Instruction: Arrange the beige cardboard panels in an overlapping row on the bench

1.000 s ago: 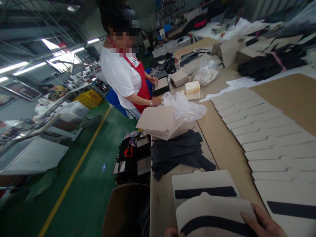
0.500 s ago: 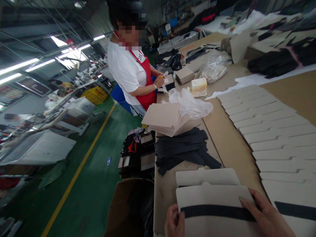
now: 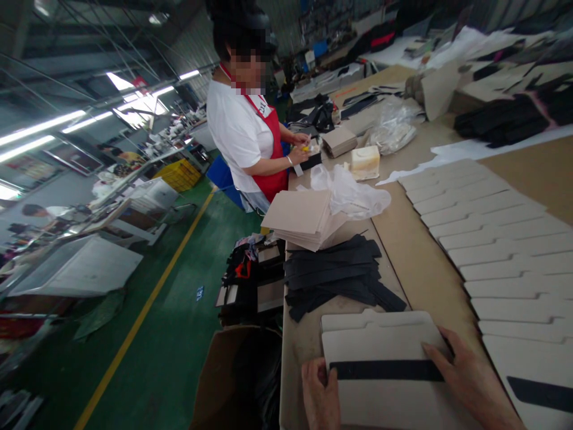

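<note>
A beige board panel [image 3: 380, 345] with a tab on its far edge lies at the near end of the table, and a black strip [image 3: 389, 370] crosses it. My left hand [image 3: 320, 391] pinches the panel's left edge, with the thumb at the strip's left end. At the right edge, my right hand [image 3: 470, 373] grips the panel, thumb on top beside the strip. Another beige panel [image 3: 349, 322] shows just beyond the far edge, mostly covered by the held one.
Black strips [image 3: 335, 275] lie in a pile ahead, with a stack of beige boards [image 3: 298, 212] and a plastic bag [image 3: 353, 194] beyond. Overlapping panels [image 3: 505, 257] run along the right. A co-worker in a red apron [image 3: 273, 149] works farther along; a cardboard box [image 3: 228, 376] stands below the table's left edge.
The held panel has slid away from me with both hands, covering more of the panel beyond it. The view has shifted slightly. The co-worker's hands have moved a little.
</note>
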Demonstrator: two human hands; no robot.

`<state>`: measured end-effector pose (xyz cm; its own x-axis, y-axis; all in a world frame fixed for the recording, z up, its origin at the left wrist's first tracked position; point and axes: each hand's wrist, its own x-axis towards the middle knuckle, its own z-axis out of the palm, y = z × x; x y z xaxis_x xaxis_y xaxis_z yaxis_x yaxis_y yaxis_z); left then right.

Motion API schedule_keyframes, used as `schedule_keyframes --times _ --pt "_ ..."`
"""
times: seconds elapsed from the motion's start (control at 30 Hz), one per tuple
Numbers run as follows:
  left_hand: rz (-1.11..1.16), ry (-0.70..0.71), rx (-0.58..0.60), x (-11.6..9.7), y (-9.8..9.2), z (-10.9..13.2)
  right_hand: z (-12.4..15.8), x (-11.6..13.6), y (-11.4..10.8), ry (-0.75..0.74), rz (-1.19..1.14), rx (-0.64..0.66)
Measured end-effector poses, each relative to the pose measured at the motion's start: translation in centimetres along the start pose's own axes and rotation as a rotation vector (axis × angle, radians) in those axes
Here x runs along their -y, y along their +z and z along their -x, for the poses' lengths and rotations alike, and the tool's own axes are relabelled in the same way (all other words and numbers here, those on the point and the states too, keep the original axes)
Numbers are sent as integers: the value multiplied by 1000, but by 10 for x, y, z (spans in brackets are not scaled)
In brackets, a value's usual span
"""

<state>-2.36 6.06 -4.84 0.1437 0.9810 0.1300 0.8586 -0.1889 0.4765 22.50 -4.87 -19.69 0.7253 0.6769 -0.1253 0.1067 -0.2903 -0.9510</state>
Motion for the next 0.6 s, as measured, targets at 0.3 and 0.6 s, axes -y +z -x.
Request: schedule_keyframes --times 0.3,0.6 --pt "25 -65 61 -1 -2 -4 -2 1 -1 -55 118 -143" --pt "23 -53 72 14 2 -11 0 21 -16 120 -182 -91"
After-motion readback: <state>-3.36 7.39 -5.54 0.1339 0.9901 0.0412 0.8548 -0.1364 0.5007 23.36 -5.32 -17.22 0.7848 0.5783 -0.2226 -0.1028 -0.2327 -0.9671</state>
